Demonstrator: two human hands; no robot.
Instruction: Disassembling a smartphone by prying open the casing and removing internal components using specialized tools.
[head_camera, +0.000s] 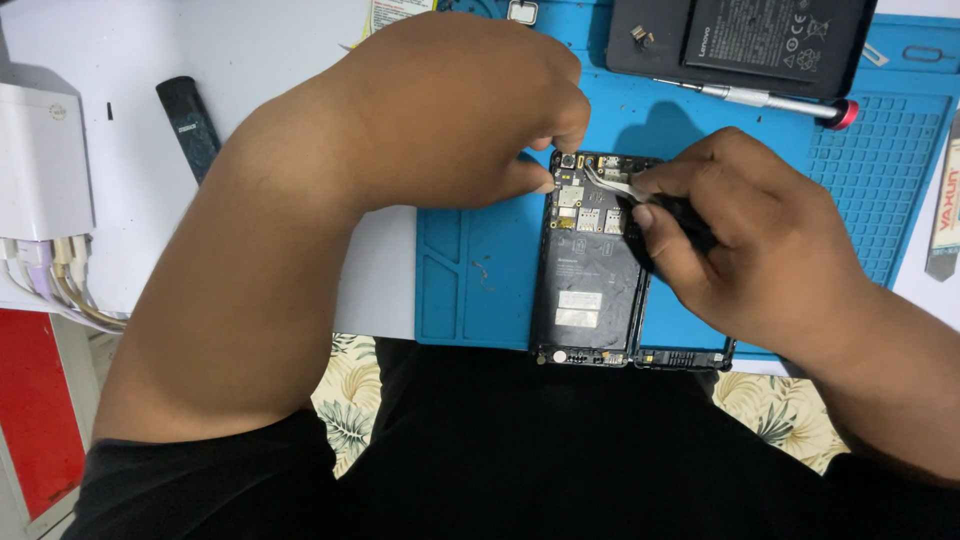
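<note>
An opened black smartphone (588, 270) lies face down on a blue work mat (480, 270), its back removed and its circuit board and slots exposed. My left hand (450, 110) presses its thumb and forefinger against the phone's top left corner, beside the camera lens. My right hand (745, 235) grips metal tweezers (608, 182), whose bent tips touch the board near the top edge. A black frame part (685, 355) lies under my right hand, next to the phone.
A black phone back with a battery (740, 40) rests at the mat's far edge, with a red-capped screwdriver (770, 98) in front of it. A dark flat tool (188, 122) and a white charger with cables (40, 165) sit on the white table at left.
</note>
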